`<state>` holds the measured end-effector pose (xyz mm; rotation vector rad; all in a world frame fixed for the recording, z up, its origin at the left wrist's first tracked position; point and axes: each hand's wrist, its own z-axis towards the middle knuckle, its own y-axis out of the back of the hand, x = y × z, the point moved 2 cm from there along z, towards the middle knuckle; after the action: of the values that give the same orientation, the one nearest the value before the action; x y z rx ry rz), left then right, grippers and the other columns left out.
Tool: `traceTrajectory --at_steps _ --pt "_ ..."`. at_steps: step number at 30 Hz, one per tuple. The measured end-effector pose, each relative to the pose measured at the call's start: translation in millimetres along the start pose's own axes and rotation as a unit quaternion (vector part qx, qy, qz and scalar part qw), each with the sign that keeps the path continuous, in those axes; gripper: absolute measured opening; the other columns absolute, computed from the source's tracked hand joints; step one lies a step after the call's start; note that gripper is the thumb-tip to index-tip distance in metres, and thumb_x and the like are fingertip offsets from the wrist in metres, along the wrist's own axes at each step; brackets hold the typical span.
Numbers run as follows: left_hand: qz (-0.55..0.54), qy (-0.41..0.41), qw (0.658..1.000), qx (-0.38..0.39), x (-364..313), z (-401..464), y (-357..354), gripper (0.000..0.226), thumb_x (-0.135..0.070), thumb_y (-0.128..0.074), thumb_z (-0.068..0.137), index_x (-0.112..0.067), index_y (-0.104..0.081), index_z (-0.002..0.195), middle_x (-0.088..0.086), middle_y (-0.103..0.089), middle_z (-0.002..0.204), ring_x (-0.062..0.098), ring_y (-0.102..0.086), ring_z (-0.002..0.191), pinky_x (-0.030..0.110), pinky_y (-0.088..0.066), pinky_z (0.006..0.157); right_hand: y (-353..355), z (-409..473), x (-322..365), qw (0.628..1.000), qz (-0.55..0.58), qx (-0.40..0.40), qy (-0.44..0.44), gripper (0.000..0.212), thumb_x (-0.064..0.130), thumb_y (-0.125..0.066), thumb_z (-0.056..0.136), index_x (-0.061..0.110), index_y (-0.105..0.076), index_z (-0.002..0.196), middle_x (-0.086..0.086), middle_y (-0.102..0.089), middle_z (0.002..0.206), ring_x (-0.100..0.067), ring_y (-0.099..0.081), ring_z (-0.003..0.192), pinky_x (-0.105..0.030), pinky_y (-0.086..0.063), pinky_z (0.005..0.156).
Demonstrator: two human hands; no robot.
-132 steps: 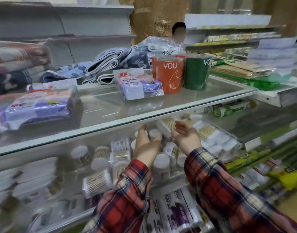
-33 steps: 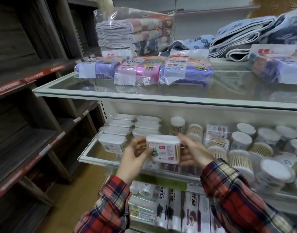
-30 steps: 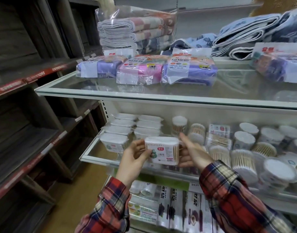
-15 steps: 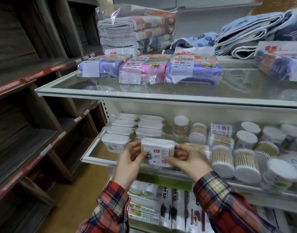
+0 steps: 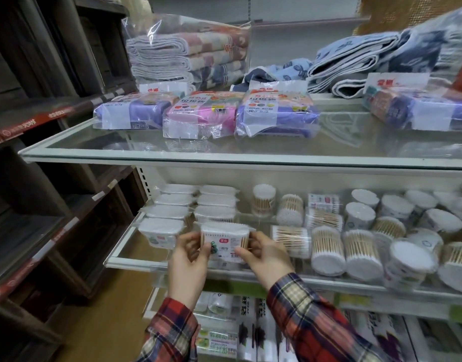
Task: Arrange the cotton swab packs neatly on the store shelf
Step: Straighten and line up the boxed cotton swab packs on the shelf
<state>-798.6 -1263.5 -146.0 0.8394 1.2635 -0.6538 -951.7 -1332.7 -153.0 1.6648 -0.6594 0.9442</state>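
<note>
Label print on the rectangular swab pack (image 5: 226, 242) is way too small and soft to read, and both lower corners of it sit behind the fingers of the left hand (image 5: 189, 262) and right hand (image 5: 266, 257). The left hand also covers a corner of the neighbouring pack (image 5: 159, 231). The round swab tubs (image 5: 407, 259) get smeary toward the right edge and the last ones are cut off there. Same with the purple packet (image 5: 420, 111) on the glass shelf (image 5: 172, 155). The boxes (image 5: 250, 333) on the bottom shelf run off the frame behind the plaid sleeves (image 5: 316, 325).
</note>
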Motion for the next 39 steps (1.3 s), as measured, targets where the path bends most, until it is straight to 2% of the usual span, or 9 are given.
traceTrajectory --at_steps 4,8,11,16,22,28,39 --pt "0.034 0.015 0.999 0.004 12 1 -1 0.036 -0.011 -0.064 0.089 -0.031 -0.054 0.117 -0.004 -0.064 0.118 0.012 -0.061 0.112 0.043 -0.049 0.1 -1 1 2 0.999 -0.043 -0.015 0.005 0.043 0.05 -0.065 0.081 0.03 -0.054 0.117 0.006 -0.066 0.111 -0.014 -0.063 0.099 -0.037 -0.052 0.093" --pt "0.061 0.023 0.998 0.008 17 0 -2 0.045 -0.018 -0.063 0.088 -0.036 -0.051 0.128 -0.006 -0.062 0.125 0.015 -0.058 0.117 0.045 -0.048 0.101 -4 2 2 0.998 -0.052 -0.022 0.002 0.041 0.048 -0.065 0.082 0.03 -0.054 0.118 0.006 -0.066 0.112 -0.014 -0.063 0.099 -0.036 -0.052 0.093" --pt "0.068 0.024 0.997 0.01 16 -1 -1 0.049 -0.017 -0.063 0.088 -0.031 -0.05 0.133 -0.003 -0.061 0.128 0.015 -0.057 0.117 0.045 -0.047 0.102 -7 3 2 0.998 -0.052 -0.025 -0.002 0.04 0.048 -0.064 0.082 0.03 -0.053 0.117 0.007 -0.066 0.111 -0.013 -0.063 0.098 -0.037 -0.053 0.091" --pt "0.087 0.015 0.996 0.015 13 -1 -2 0.051 -0.019 -0.063 0.088 -0.034 -0.048 0.134 -0.002 -0.058 0.131 0.018 -0.054 0.119 0.046 -0.045 0.103 -10 5 4 0.998 -0.057 -0.038 0.001 0.038 0.047 -0.064 0.083 0.031 -0.053 0.115 0.007 -0.067 0.11 -0.014 -0.064 0.098 -0.036 -0.052 0.092" --pt "0.082 0.022 0.996 0.014 10 -2 -3 0.055 -0.016 -0.064 0.088 -0.027 -0.043 0.138 -0.002 -0.057 0.128 0.016 -0.052 0.12 0.042 -0.043 0.105 -14 7 4 0.998 -0.04 -0.043 -0.004 0.035 0.045 -0.067 0.081 0.031 -0.053 0.111 0.006 -0.067 0.109 -0.014 -0.064 0.097 -0.036 -0.053 0.091" --pt "0.082 0.018 0.996 0.015 12 -2 -3 0.052 -0.015 -0.065 0.087 -0.027 -0.044 0.133 -0.003 -0.057 0.125 0.017 -0.052 0.119 0.038 -0.043 0.103 -17 8 3 0.998 -0.027 -0.052 -0.007 0.04 0.046 -0.067 0.08 0.032 -0.05 0.114 0.008 -0.066 0.109 -0.014 -0.064 0.098 -0.036 -0.053 0.09" --pt "0.083 0.008 0.997 0.001 16 1 -7 0.057 -0.012 -0.066 0.087 -0.025 -0.043 0.137 0.003 -0.056 0.128 0.016 -0.051 0.113 0.036 -0.042 0.1 -18 9 5 0.997 -0.046 -0.058 -0.001 0.038 0.05 -0.064 0.082 0.034 -0.049 0.113 0.008 -0.067 0.107 -0.014 -0.063 0.097 -0.035 -0.053 0.089"
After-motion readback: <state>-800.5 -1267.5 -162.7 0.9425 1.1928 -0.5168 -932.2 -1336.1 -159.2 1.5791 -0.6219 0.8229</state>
